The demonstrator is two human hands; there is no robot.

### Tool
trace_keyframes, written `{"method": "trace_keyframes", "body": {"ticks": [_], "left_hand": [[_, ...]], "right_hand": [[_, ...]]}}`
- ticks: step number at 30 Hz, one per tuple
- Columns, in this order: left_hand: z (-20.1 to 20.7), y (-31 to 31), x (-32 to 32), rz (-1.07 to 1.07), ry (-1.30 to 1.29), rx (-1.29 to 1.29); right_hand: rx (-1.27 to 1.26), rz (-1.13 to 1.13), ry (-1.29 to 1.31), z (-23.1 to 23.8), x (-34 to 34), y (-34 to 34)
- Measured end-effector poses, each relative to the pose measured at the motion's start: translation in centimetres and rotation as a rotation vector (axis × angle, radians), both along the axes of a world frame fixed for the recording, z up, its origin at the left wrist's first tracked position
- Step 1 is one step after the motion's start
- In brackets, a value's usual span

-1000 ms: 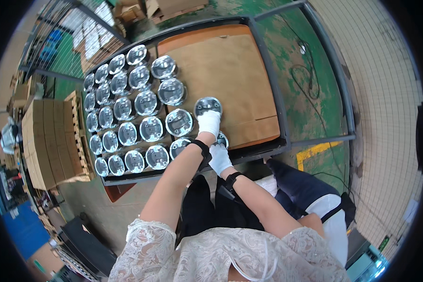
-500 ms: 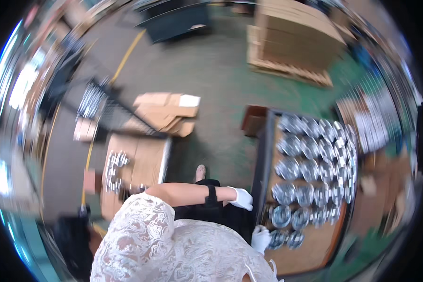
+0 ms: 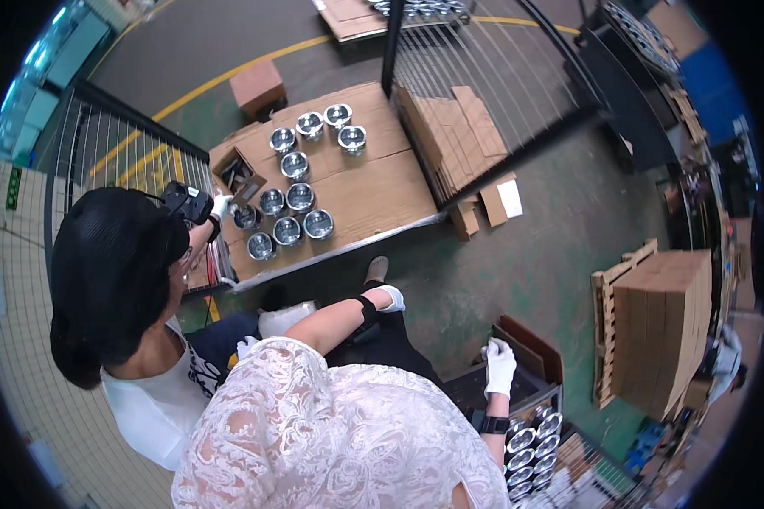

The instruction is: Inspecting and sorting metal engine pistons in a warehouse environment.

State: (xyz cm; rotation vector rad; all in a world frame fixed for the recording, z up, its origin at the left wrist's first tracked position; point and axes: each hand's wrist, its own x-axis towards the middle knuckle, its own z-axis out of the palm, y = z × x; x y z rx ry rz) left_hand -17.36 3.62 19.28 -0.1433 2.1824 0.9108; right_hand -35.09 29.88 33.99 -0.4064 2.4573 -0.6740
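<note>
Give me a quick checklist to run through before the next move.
1. Both hands gloved: ok, white gloves on the left hand and right hand.
2. Left hand clear of the metal parts on the cardboard sheet: ok, it touches none.
3. Right hand empty: cannot tell, its fingers are curled.
4. Bare space on the sheet: ok, to the right of the parts.
5. Sheet area free of other people: not ok, a co-worker's hand is beside the small open box.

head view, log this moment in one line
left hand: gloved, nothing seen held | right hand: gloved, near brown panel | metal parts: on cardboard | co-worker: picture left
</note>
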Motion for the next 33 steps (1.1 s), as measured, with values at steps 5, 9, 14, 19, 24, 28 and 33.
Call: {"method": "trace_keyframes", "body": {"ticks": [5,9,14,19,24,28,33], "left_hand": [[-2.8,-4.6,1.7,0.423,-0.086,-0.046],[-2.7,-5.5,3.6,0.904,-0.158,0.167],[-5.2,-5.2,7.0,1.630,-0.147,0.417],[-2.7,-5.4,6.3,2.035,0.060,0.566],[-7.1,-6.0,8.2,1.991,-0.068,0.354],[-9.0,-12.3,7.8,1.861,-0.215,-0.035],[-10.8,-21.9,4.9,1.845,-0.116,-0.084]], "right_hand": [[0.125,0.580,0.269,0.6,-2.5,-15.3],[0.042,0.930,0.224,-0.9,-2.5,-25.1],[-0.009,1.319,0.212,-8.2,-1.7,-36.7],[0.124,1.498,0.369,-14.8,-1.3,-48.3],[-0.194,1.496,0.483,-25.3,2.3,-61.6],[-0.055,1.494,0.490,-33.6,3.8,-68.8],[-0.232,1.513,0.543,-40.0,3.1,-72.4]]}}
